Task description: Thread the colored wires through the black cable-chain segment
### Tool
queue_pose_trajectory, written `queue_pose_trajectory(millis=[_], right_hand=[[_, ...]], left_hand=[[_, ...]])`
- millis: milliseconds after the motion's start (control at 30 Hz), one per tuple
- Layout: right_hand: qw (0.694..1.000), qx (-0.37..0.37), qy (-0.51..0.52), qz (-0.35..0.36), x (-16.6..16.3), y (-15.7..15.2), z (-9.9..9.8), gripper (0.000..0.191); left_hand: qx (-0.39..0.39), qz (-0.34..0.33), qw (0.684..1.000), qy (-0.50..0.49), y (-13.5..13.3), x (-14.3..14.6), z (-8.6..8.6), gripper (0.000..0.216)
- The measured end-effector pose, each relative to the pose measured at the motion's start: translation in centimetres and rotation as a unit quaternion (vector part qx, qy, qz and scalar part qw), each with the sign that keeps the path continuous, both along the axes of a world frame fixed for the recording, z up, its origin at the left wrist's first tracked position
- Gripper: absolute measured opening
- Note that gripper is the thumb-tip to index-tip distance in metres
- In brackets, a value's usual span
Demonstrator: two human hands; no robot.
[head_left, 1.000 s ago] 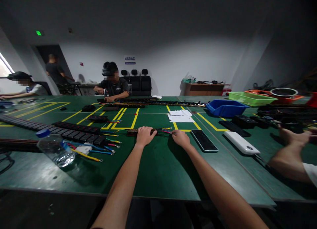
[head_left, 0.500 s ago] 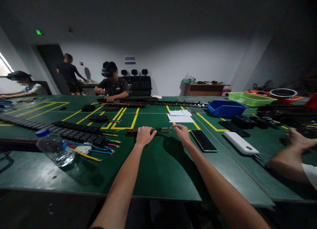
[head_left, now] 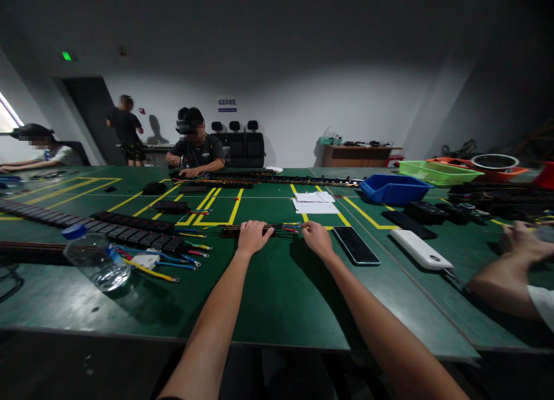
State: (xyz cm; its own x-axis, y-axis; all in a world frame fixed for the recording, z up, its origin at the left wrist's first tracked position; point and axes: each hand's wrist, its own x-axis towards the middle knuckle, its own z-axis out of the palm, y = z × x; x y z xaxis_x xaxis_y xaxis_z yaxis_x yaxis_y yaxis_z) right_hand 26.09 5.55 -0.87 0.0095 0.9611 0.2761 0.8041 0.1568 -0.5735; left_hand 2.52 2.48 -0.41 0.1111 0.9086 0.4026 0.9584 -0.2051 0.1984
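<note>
My left hand [head_left: 254, 237] lies over a slim black module [head_left: 230, 231], its fingers wrapped across it and pressing it to the green table. From the module's right end runs a bundle of thin coloured wires [head_left: 285, 228] with small metal lugs. My right hand [head_left: 318, 239] is at the tips of these wires, thumb and fingers pinched on a wire end, which the fingers partly hide. Just right of that hand lies a dark-screened phone [head_left: 356, 245]. Behind it are white paper sheets [head_left: 315, 204].
A water bottle [head_left: 97, 258] stands left, beside rows of black modules [head_left: 138, 232] with lugged cables [head_left: 160, 273]. To the right are a white power bank [head_left: 420, 250], a blue bin [head_left: 395, 189], a green basket [head_left: 439, 174] and a co-worker's hand [head_left: 526, 241]. Another person [head_left: 199, 146] works opposite.
My right hand has shifted slightly down and curled more, and the wires by its fingertips have spread differently. My left hand stays put. The standing person in back has moved right.
</note>
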Motion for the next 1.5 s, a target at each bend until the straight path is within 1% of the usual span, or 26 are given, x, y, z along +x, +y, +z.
queue_pose_trajectory(millis=[200, 300, 400, 533, 667, 767, 867, 933, 1100, 1267, 1367, 1500], right_hand=[[0.994, -0.055, -0.089, 0.040, 0.0, -0.1, -0.4, 0.031], [0.994, -0.055, -0.087, 0.027, -0.2, -0.2, -0.2, 0.032], [0.998, -0.039, -0.041, 0.004, -0.3, -0.1, -0.1, 0.032], [0.997, -0.018, 0.070, -0.012, 0.1, 0.6, -0.3, 0.033], [0.980, 0.016, 0.198, 0.015, 0.3, 1.3, -0.5, 0.042], [0.969, 0.047, 0.240, 0.040, 0.2, 1.5, -0.5, 0.046], [0.972, 0.065, 0.221, 0.041, 0.2, 1.4, -0.5, 0.046], [0.981, 0.058, 0.183, 0.033, 0.2, 1.2, -0.5, 0.044], [0.999, 0.006, 0.050, 0.004, 0.2, 0.7, -0.4, 0.038], [0.998, -0.047, -0.046, 0.020, 0.1, 0.2, -0.5, 0.034], [0.995, -0.061, -0.069, 0.025, -0.1, -0.1, -0.4, 0.033], [0.998, -0.051, -0.035, 0.005, -0.2, -0.1, -0.1, 0.031]], left_hand=[[-0.005, 0.001, 1.000, 0.001, 0.0, 0.0, 0.1, 0.055], [-0.003, 0.000, 1.000, -0.001, 0.0, 0.0, 0.1, 0.055], [-0.004, -0.003, 1.000, -0.003, -0.1, 0.0, 0.0, 0.055], [0.006, 0.008, 1.000, 0.007, 0.0, 0.1, 0.0, 0.054], [0.008, 0.013, 1.000, 0.011, 0.0, 0.1, -0.1, 0.055], [0.008, 0.008, 1.000, 0.007, 0.0, 0.1, -0.1, 0.055], [0.010, 0.006, 1.000, 0.004, 0.0, 0.0, -0.1, 0.055], [0.011, 0.004, 1.000, 0.002, 0.0, 0.0, -0.2, 0.055], [0.007, -0.003, 1.000, -0.005, 0.0, 0.0, -0.2, 0.056], [0.002, -0.004, 1.000, -0.009, 0.0, 0.0, -0.1, 0.055], [0.001, -0.004, 1.000, -0.007, 0.0, 0.0, -0.1, 0.055], [0.009, 0.002, 1.000, 0.004, 0.1, 0.0, -0.2, 0.054]])
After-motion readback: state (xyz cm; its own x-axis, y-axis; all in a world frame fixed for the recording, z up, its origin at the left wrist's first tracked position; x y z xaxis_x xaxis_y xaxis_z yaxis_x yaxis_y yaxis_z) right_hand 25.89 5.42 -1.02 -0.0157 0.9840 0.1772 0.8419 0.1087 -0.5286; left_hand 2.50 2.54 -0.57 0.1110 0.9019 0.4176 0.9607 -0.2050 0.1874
